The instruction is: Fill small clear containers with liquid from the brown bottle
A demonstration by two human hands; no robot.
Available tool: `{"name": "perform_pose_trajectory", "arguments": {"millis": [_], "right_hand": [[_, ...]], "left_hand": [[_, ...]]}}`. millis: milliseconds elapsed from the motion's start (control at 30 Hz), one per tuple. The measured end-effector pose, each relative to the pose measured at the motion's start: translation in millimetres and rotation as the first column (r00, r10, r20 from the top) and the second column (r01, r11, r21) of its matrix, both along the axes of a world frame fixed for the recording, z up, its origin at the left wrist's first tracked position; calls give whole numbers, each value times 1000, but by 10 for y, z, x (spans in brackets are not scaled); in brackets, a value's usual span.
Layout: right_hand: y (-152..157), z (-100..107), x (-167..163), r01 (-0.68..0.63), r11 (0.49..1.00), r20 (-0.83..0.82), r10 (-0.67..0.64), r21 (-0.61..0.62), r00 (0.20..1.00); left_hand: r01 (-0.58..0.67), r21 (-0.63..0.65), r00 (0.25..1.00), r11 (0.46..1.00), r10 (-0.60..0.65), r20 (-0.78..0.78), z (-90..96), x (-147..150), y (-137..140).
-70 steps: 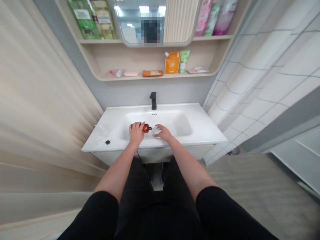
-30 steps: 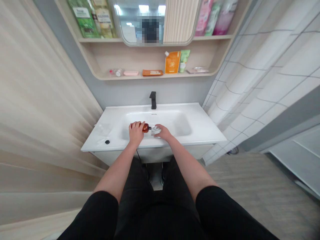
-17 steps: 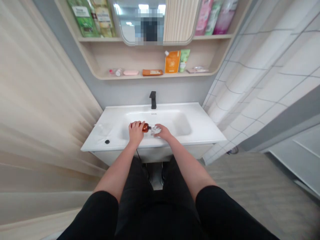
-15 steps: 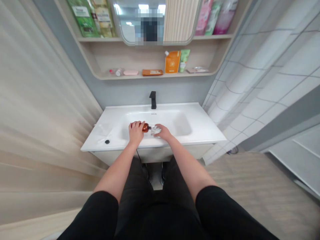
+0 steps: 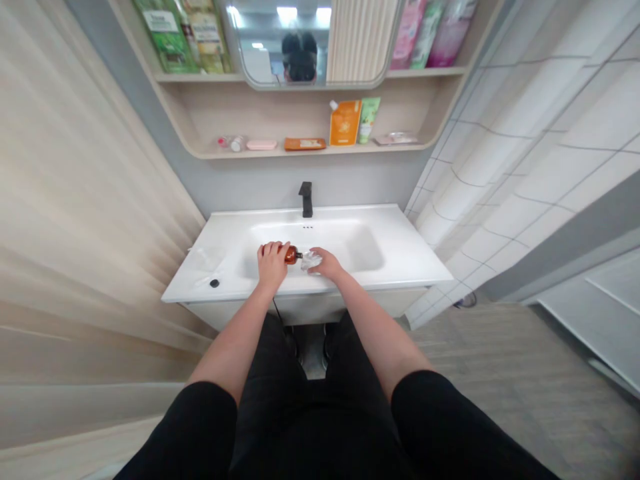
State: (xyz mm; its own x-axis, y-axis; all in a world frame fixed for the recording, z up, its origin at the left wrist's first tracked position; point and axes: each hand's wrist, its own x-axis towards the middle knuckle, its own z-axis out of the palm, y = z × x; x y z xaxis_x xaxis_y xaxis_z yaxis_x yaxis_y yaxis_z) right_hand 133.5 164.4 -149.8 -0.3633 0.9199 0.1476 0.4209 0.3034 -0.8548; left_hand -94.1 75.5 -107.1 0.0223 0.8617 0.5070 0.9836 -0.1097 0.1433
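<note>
Over the white sink (image 5: 367,253), the left hand (image 5: 273,262) has its grip wrapped round a brown bottle (image 5: 291,255), laid sideways with its neck just beside a clear vessel (image 5: 310,263), which the grip of the right hand (image 5: 329,264) encloses. In the cabinet (image 5: 260,113) above, the green bottle (image 5: 173,50) wears a white label with blurred lettering; the orange pouch (image 5: 345,123) carries pale print too small to read.

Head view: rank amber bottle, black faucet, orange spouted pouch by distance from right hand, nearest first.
From the right hand:
1. Amber bottle: just to its left, held by the left hand.
2. Black faucet: behind the basin.
3. Orange spouted pouch: farther back, on the lower shelf.
</note>
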Motion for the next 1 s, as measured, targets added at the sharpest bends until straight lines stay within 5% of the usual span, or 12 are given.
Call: {"name": "perform_pose_trajectory", "arguments": {"millis": [1000], "right_hand": [[-19, 42, -15, 4, 1000, 18, -4, 8, 1000]], "left_hand": [[-1, -15, 1000, 1000, 1, 1, 47, 22, -36]]}}
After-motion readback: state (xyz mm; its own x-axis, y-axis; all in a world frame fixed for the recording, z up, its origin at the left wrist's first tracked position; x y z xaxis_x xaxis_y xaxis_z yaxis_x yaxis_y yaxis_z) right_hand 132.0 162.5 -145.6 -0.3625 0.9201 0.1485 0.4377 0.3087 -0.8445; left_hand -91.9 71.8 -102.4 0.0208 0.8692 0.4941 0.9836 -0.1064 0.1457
